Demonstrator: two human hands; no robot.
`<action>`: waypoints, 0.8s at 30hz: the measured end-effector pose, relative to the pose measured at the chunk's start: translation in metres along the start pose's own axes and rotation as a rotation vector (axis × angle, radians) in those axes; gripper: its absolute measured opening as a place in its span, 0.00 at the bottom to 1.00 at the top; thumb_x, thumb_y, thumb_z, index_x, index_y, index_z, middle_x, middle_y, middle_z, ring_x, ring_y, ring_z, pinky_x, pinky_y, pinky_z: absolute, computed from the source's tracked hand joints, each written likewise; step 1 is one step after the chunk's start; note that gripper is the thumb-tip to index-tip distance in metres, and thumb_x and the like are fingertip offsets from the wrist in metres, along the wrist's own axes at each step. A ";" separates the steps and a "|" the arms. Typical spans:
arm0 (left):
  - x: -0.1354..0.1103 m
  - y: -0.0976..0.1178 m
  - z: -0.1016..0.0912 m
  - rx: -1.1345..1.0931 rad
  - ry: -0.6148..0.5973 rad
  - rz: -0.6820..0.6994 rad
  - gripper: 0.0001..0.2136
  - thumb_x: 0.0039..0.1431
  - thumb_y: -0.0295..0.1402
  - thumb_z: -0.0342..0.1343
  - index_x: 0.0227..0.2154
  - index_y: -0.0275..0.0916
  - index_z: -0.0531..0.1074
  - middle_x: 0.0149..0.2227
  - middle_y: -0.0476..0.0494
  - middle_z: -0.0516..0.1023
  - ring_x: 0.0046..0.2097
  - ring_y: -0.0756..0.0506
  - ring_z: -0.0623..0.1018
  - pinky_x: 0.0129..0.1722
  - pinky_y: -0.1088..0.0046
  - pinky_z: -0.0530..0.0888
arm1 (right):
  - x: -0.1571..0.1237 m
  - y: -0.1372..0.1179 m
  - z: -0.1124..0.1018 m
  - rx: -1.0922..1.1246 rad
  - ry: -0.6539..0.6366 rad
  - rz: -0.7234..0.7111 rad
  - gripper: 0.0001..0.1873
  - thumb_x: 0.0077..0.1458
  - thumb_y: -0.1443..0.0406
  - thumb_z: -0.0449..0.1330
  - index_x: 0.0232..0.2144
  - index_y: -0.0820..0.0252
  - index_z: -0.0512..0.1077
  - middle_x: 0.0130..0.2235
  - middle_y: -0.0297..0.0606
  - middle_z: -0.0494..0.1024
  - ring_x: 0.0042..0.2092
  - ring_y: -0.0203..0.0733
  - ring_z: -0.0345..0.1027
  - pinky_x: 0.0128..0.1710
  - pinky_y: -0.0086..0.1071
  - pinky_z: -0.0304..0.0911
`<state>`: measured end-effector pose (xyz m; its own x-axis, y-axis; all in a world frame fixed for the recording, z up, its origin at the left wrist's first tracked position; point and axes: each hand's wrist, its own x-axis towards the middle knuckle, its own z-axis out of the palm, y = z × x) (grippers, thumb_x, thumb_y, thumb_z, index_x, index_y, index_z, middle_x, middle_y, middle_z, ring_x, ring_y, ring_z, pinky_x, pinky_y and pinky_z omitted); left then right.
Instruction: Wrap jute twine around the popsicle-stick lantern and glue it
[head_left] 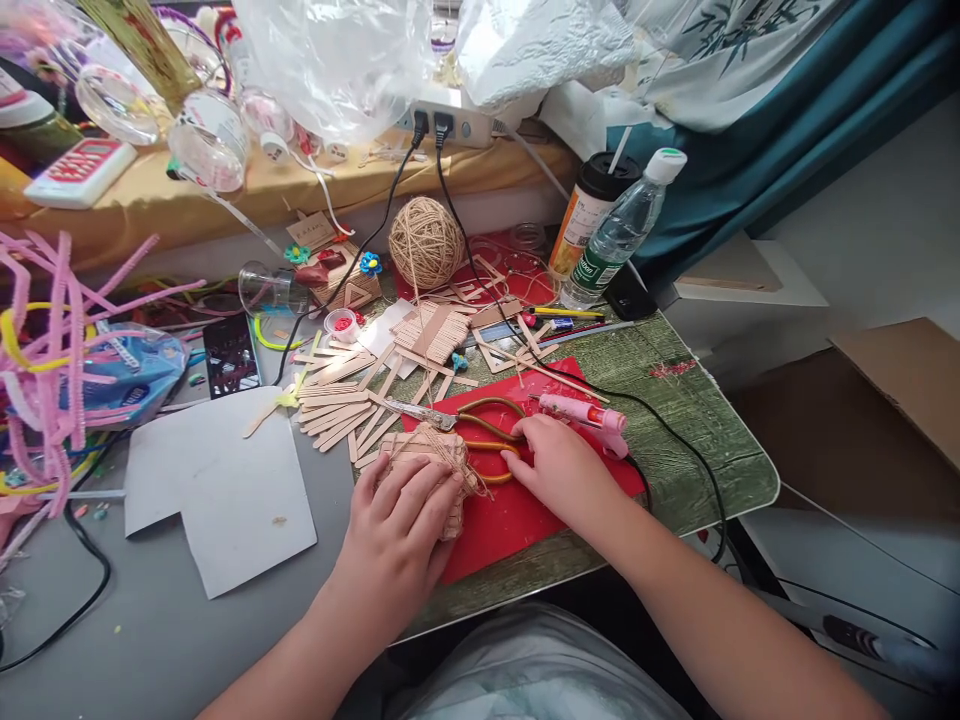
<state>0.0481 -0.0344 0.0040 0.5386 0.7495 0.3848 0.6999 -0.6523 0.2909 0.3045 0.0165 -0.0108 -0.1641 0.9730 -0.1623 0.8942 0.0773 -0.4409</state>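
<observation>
In the head view, the left forearm is rising from the bottom edge and slanting to the right, with the left hand (409,515) arching palm-down over a twine-wrapped stick block (409,447). Its fingers are curling across the top of the block and closing on it. The block is sitting over the left part of a red sheet (499,530) on the desk (720,465); the hand is covering so much of it that its long axis cannot be told.

The right forearm is coming in from the lower right corner, reaching up and leftward. The right hand (559,458) is bending its fingers, thumb and forefinger standing slightly apart at the handle loops of the scissors (448,418); whether it is gripping them cannot be told. The scissors are lying just beyond the block, their long axis running roughly crosswise, blades pointing left and slightly away from the person, yellowish handles facing right. A pink glue gun (583,412) is resting just beyond the right hand.
</observation>
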 end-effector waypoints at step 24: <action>0.003 0.002 -0.001 0.024 -0.044 -0.005 0.21 0.67 0.30 0.61 0.62 0.40 0.71 0.59 0.37 0.82 0.62 0.34 0.77 0.72 0.45 0.59 | -0.073 0.003 -0.037 -0.363 -0.336 0.108 0.02 0.58 0.71 0.63 0.36 0.62 0.76 0.42 0.47 0.80 0.48 0.56 0.76 0.43 0.40 0.66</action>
<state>0.0507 -0.0340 0.0069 0.5550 0.7572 0.3445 0.7134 -0.6462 0.2710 0.3347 -0.0460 0.0327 -0.1339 0.8606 -0.4913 0.9909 0.1087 -0.0797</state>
